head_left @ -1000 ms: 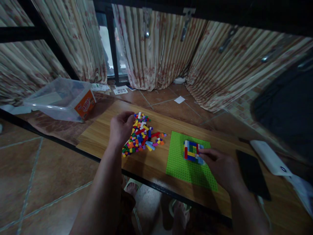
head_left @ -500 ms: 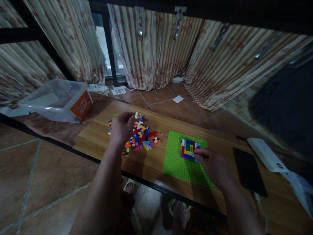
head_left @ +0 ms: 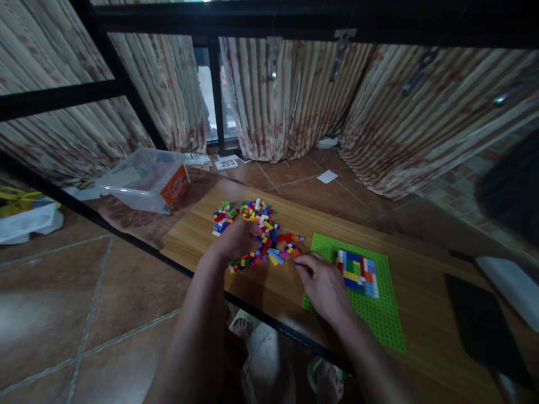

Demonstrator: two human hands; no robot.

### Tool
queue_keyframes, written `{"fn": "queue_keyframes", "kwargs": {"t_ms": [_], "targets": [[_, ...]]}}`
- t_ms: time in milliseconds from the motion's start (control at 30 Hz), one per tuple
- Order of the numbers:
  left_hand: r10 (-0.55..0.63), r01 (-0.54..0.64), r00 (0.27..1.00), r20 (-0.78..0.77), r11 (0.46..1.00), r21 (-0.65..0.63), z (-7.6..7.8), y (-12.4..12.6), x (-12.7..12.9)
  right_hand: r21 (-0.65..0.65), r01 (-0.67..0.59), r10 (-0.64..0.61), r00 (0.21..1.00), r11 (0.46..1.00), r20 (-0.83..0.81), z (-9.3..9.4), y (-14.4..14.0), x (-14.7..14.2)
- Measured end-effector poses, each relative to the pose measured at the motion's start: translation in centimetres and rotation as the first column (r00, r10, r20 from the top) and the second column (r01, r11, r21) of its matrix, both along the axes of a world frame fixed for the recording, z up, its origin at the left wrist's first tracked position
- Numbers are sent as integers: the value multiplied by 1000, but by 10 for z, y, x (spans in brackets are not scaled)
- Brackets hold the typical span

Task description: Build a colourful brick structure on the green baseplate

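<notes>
My left hand (head_left: 241, 240) reaches into a heap of loose toy bricks (head_left: 265, 216) in many colours; its fingers point down, mostly hidden among the bricks. My right hand (head_left: 323, 280) hovers by the left edge of a green studded baseplate (head_left: 374, 320), thumb and forefinger pinched together near the heap's right end. Whatever sits in that pinch is too small to make out. On the baseplate lies a flat block of joined bricks (head_left: 357, 272) in blue, red, yellow, white and orange, to the right of my right hand.
A clear plastic box (head_left: 138, 182) with an orange label stands beyond the left end of the wooden board (head_left: 189, 224). A black flat device (head_left: 484, 325) and a white object (head_left: 509, 286) lie at the right. Striped curtains (head_left: 290, 106) hang behind.
My right hand has left the joined bricks and moved left to the baseplate's edge. My left hand has gone lower into the heap. The view has swung left.
</notes>
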State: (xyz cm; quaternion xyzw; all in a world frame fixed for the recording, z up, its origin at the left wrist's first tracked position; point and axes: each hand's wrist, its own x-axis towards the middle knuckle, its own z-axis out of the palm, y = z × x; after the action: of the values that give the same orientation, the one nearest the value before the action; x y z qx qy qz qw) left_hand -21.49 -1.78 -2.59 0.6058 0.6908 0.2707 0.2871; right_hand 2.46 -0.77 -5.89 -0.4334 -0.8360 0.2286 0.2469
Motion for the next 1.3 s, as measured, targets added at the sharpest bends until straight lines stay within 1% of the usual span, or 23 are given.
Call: {"fn": "queue_keyframes", "kwargs": {"t_ms": [100, 167, 233, 333, 467, 533, 600, 667, 700, 767, 833, 900, 933, 1000, 1067, 1100, 1167, 1233, 1300], "targets": [[-59, 42, 986, -156, 993, -108, 3, -6, -3, 11, 16, -16, 1000, 1000, 2, -5, 3, -10], [-59, 16, 963, -262, 986, -164, 6, -9, -2, 14, 29, -29, 1000, 999, -8, -7, 5, -16], [-43, -20, 941, -336, 983, -180, 7, -11, 2, 13, 47, -46, 999, 999, -24, -8, 6, -20], [-37, -28, 929, -369, 985, -169, 7, -13, 7, 2, 67, -66, 996, 998, -54, -9, 5, -22], [-5, -37, 945, -326, 992, -122, 4, -11, 8, -24, 54, -57, 993, 998, -107, -5, 2, -21], [13, -36, 965, -261, 996, -83, 1, -9, 6, -44, 53, -60, 987, 998, -152, -2, 0, -21], [-7, 3, 989, -150, 1000, -29, -2, -8, 4, -82, 62, -78, 975, 995, -210, 1, -2, -21], [-70, 70, 998, 1, 997, 43, -2, -6, 4, -153, 77, -118, 952, 985, -281, 4, -3, -22], [-111, 104, 991, 81, 991, 79, -1, -6, 5, -202, 84, -147, 936, 976, -321, 4, -4, -23], [-190, 163, 952, 239, 978, 128, 2, -6, 8, -333, 82, -220, 888, 939, -403, 6, -3, -24], [-256, 220, 888, 383, 966, 134, 6, -7, 14, -495, 51, -326, 810, 867, -487, 9, -2, -24], [-301, 274, 805, 512, 953, 130, 10, -7, 21, -647, -43, -436, 703, 762, -561, 13, -1, -24], [-316, 295, 761, 566, 946, 132, 11, -7, 25, -698, -109, -480, 652, 707, -588, 16, -1, -23], [-338, 329, 690, 640, 934, 138, 14, -7, 34, -751, -235, -539, 569, 617, -621, 21, -1, -21], [-361, 363, 641, 677, 920, 147, 16, -5, 43, -767, -311, -576, 519, 562, -632, 26, -1, -19], [-371, 376, 624, 688, 914, 152, 16, -4, 47, -770, -328, -591, 500, 547, -633, 28, 0, -18], [-375, 385, 595, 711, 909, 157, 16, -3, 53, -770, -339, -610, 473, 540, -636, 31, 1, -15], [-356, 379, 575, 737, 914, 145, 15, -2, 57, -766, -321, -617, 457, 558, -641, 31, 2, -13], [-309, 362, 575, 757, 927, 103, 13, -1, 58, -760, -277, -612, 462, 588, -642, 30, 3, -10]]}}
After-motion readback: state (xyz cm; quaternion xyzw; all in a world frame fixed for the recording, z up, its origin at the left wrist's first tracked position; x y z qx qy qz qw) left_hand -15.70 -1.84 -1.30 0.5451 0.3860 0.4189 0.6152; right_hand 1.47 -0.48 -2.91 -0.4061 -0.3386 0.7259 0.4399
